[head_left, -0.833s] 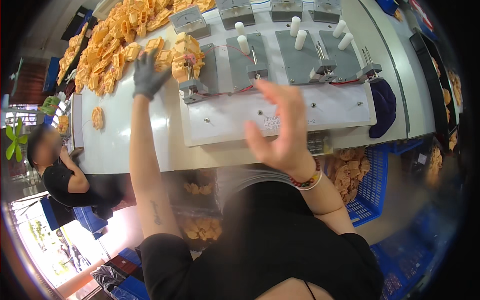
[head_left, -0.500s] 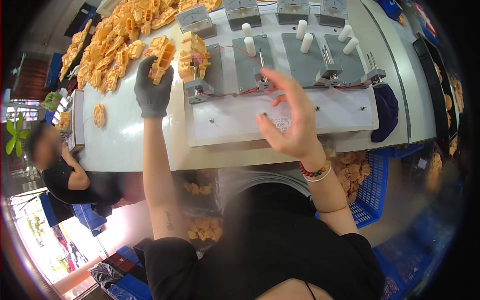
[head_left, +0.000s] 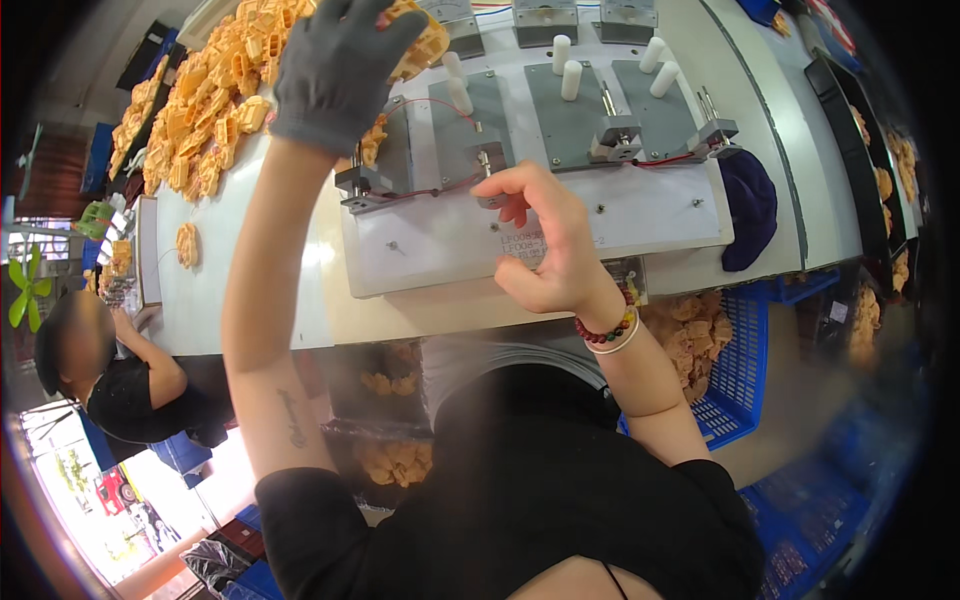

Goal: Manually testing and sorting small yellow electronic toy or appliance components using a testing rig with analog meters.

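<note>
My left hand [head_left: 340, 85], in a grey glove, reaches over the far side of the leftmost test plate. Its fingers and thumb close on a yellow plastic housing [head_left: 425, 48], partly hidden by the glove. Another yellow housing [head_left: 373, 140] sits on that plate behind the small metal clamp [head_left: 362, 184], mostly covered by my glove. Bare, my right hand [head_left: 550, 235] hovers above the board's near part, fingers curled and thumb apart, with nothing visible in it. Its index fingertip is at the grey clamp block [head_left: 488, 195] of the second plate; whether they touch, I cannot tell.
A big heap of yellow housings [head_left: 205, 120] covers the far left table. One housing [head_left: 187, 245] lies alone nearer. Several meters [head_left: 545, 22] line the board's back, before white pegs [head_left: 571, 80]. A dark cloth [head_left: 748, 210] lies right; a blue basket [head_left: 740, 370] stands below. Someone sits left.
My left hand has moved away from me and right with the housing, over the left plate. My right hand has come slightly nearer, its fingers more curled. The whole view has shifted a little.
</note>
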Demonstrator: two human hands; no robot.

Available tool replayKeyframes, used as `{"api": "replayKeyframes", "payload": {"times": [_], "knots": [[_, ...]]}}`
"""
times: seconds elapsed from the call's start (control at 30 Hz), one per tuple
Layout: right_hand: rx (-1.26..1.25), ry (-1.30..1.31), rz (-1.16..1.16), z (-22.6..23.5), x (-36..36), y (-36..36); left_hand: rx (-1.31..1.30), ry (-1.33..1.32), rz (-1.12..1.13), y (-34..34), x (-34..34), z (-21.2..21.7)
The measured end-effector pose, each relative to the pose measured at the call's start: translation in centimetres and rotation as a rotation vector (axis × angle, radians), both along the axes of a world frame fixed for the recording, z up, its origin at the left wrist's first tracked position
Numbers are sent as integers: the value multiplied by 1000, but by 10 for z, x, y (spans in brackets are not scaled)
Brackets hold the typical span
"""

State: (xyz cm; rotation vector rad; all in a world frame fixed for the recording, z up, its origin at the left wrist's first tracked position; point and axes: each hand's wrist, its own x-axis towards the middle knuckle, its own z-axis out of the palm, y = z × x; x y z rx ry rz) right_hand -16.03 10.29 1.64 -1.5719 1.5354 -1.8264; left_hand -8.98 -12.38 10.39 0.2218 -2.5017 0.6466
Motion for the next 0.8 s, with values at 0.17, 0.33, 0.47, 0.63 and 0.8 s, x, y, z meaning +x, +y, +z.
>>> {"api": "replayKeyframes", "payload": {"times": [0.17,0.33,0.47,0.63,0.8], "knots": [[-43,31,-8,-3,-2,0,-62,-212,-317,3,-18,4],[4,-2,31,1,-2,3,470,-419,-566,40,-7,8],[22,20,45,1,-1,4,749,-487,-613,22,-7,-3],[106,-136,-51,1,3,15,1088,-49,-726,-63,5,-5],[102,-76,-135,5,-7,55,990,229,485,-199,72,-117]]}}
